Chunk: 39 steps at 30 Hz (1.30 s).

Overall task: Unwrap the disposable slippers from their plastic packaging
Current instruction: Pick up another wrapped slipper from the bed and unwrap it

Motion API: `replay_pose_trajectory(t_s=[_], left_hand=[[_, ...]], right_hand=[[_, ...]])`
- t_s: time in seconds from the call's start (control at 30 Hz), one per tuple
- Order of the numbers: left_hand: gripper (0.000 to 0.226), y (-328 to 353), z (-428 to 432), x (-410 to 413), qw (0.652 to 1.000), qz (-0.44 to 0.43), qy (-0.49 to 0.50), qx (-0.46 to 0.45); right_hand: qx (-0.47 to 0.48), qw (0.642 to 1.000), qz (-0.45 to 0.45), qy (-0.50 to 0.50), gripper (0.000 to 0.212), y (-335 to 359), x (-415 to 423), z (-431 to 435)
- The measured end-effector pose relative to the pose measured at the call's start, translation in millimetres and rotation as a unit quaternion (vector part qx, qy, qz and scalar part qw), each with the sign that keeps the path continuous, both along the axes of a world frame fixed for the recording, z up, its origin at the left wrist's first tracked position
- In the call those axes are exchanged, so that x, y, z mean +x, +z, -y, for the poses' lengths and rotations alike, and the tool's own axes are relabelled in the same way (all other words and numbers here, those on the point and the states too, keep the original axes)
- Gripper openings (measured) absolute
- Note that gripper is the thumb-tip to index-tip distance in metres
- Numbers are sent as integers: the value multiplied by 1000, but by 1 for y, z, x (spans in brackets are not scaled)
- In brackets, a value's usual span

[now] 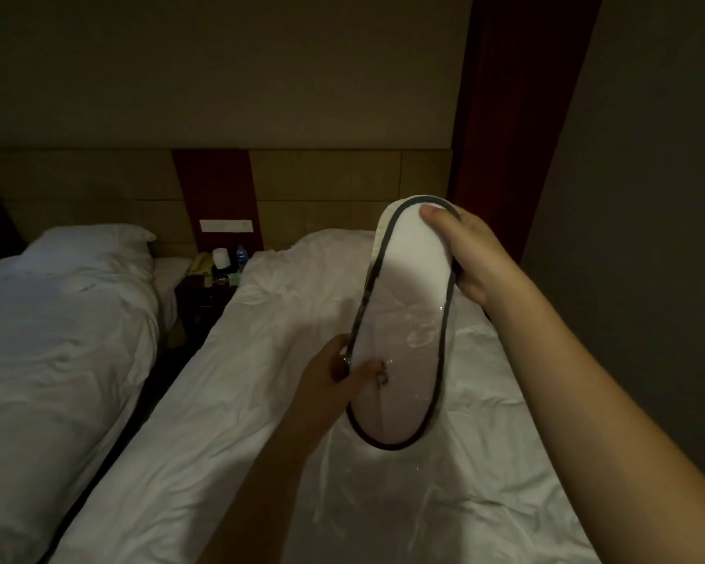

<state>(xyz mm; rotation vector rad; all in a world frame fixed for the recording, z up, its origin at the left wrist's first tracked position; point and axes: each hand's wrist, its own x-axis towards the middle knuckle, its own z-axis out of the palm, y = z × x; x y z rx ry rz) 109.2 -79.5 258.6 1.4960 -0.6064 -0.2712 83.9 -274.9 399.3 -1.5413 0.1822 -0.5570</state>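
Note:
White disposable slippers (403,303) with a dark trim edge are held up over the bed, long axis running from upper right to lower left. Clear plastic packaging (387,494) covers their lower half and hangs loose below them, glinting. My right hand (465,258) grips the bare upper end, thumb on the white face. My left hand (334,376) pinches the plastic at the slippers' lower left edge. How many slippers are stacked cannot be told.
I stand over a white-sheeted bed (228,400). A second bed (58,339) lies to the left across a narrow gap. Between the bedheads a nightstand (204,295) carries a phone, a paper roll and a water bottle (241,254). A wall runs along the right.

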Motion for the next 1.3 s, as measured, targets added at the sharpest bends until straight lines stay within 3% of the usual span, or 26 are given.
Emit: replay_pose_trajectory(t_s=[0.23, 0.37, 0.5, 0.57, 0.7, 0.83, 1.03, 1.3], left_hand=[[23, -9, -3, 1, 999, -5, 31, -29], [28, -20, -6, 2, 1000, -29, 5, -7], [52, -58, -13, -8, 995, -77, -19, 63], [63, -73, -18, -13, 989, -124, -38, 69], [39, -88, -22, -12, 987, -156, 10, 48], [31, -120, -30, -14, 978, -180, 23, 107], [22, -191, -49, -39, 948, -280, 34, 144], [18, -260, -58, -46, 922, -335, 18, 194]], right_hand=[[-111, 984, -105, 90, 35, -44, -8, 2], [-93, 990, -84, 61, 33, -48, -7, 4], [-33, 999, -9, -34, 41, -52, -3, 5], [-3, 1000, -8, -30, 38, -64, -2, 1], [17, 998, -61, -6, 31, -118, 0, -15], [64, 992, -112, 2, 41, -183, -4, -28], [27, 973, -184, 135, 58, -280, -33, -43], [114, 949, -294, 15, 50, -361, -44, -49]])
